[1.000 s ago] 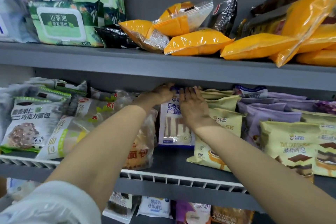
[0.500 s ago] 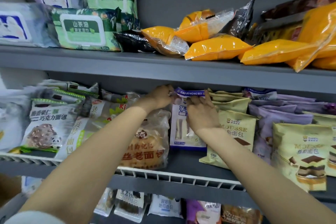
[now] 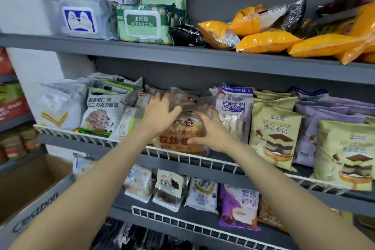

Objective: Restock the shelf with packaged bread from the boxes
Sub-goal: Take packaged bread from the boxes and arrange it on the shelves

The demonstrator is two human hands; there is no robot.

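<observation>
Head view looks down two bare forearms to the middle shelf (image 3: 203, 163), where both hands are on a clear bag of loaf bread (image 3: 178, 140) with red lettering, standing just behind the white wire rail (image 3: 93, 138). The left hand (image 3: 160, 112) lies over the crumpled top of the bag with its fingers bent down onto the plastic; the right hand (image 3: 209, 134) cups the bag's right side, thumb across the front and fingers wrapped round toward the back. So the bag sits on the shelf but is held by both hands, and I judge it is being set straight in its slot rather than finished with. To its right, touching or nearly so, stands a white and purple bread pack (image 3: 234, 111), then rows of pale green mousse bread packs (image 3: 276, 130); to its left is a chocolate bread pack (image 3: 103, 113). This shelf looks well filled from end to end, and the shelf below also carries packs. A cardboard box (image 3: 34, 186) sits at lower left; what is left inside it cannot be seen from here. By my reckoning much of the restocking is done, with this bag to be let go and any stock remaining in the box to follow.
</observation>
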